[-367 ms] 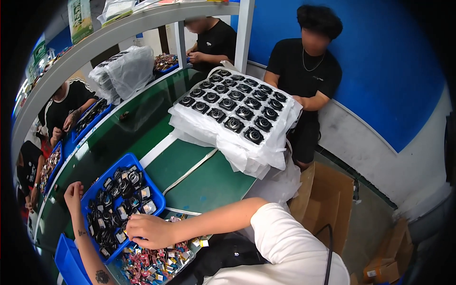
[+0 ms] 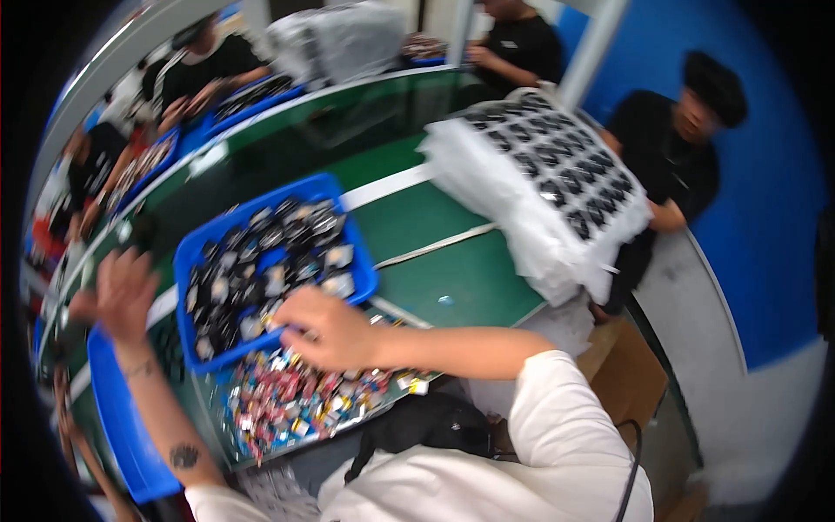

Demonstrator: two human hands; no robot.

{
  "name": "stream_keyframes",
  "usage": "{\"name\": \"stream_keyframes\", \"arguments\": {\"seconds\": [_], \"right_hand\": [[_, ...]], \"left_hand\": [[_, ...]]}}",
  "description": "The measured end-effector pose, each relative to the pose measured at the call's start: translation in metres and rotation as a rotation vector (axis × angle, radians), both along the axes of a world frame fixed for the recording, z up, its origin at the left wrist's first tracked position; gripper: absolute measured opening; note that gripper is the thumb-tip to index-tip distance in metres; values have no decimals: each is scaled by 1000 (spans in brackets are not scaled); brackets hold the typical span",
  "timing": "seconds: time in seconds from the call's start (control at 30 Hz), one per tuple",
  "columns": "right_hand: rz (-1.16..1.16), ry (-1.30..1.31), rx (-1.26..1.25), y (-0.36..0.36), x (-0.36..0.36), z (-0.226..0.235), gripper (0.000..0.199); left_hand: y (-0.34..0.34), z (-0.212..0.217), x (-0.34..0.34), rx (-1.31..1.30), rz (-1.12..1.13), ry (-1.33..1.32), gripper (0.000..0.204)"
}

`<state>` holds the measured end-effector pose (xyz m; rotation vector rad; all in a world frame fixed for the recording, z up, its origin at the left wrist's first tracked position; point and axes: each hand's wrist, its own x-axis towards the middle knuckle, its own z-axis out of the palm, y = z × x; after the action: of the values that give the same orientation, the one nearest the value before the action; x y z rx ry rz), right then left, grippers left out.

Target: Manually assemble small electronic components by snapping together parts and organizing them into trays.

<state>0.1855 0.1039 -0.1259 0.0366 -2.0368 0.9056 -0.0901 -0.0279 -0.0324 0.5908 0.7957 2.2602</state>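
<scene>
My left hand (image 2: 122,291) is raised to the left of the blue tray (image 2: 180,300), its fingers spread and empty, smeared by motion. My right hand (image 2: 323,329) is curled over the tray's near rim, thumb and fingers together; what they may pinch is too small to make out. Black round-faced watch-like cases (image 2: 248,248) fill this tray, some with pale square pieces showing. Just below my right hand lies a heap of small parts (image 2: 300,391), pink, blue, silver and yellow, in a shallow clear-sided container.
Another blue tray (image 2: 122,418) lies under my left forearm. On the green table (image 2: 444,270), white stacked trays (image 2: 487,174) hold rows of black cases. A co-worker (image 2: 670,165) stands beside them. Other people sit across the table near blue trays and a plastic-wrapped stack (image 2: 335,43). Cardboard (image 2: 631,365) stands at right.
The whole view has swung, shifting the table and trays rightward and up. My left hand has gone from loosely curled to spread. My right hand stays by the tray's near rim.
</scene>
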Motion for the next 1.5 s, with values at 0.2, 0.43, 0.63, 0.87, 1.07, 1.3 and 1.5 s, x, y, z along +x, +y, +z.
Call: {"name": "stream_keyframes", "arguments": {"seconds": [0.2,0.43,0.63,0.87,1.07,1.3,1.5], "right_hand": [[-14,-133,-364,18,8,17,18],[-65,-347,295,29,6,19,34],[-267,-309,172,28,1,13,27],[-110,-151,-98,20,-3,18,11],[408,-244,-642,3,12,19,34],[480,-379,-671,5,8,17,40],[496,-371,-667,9,10,16,31]], "left_hand": [[26,-53,95,-703,76,1023,13],[11,-60,116,-577,228,1529,26],[16,-73,117,-598,204,1638,21],[2,-72,118,-368,138,1409,21],[-5,-67,127,-269,56,1257,30],[-4,-67,126,-236,-45,1235,17],[-2,-67,124,-243,-153,1191,21]]}}
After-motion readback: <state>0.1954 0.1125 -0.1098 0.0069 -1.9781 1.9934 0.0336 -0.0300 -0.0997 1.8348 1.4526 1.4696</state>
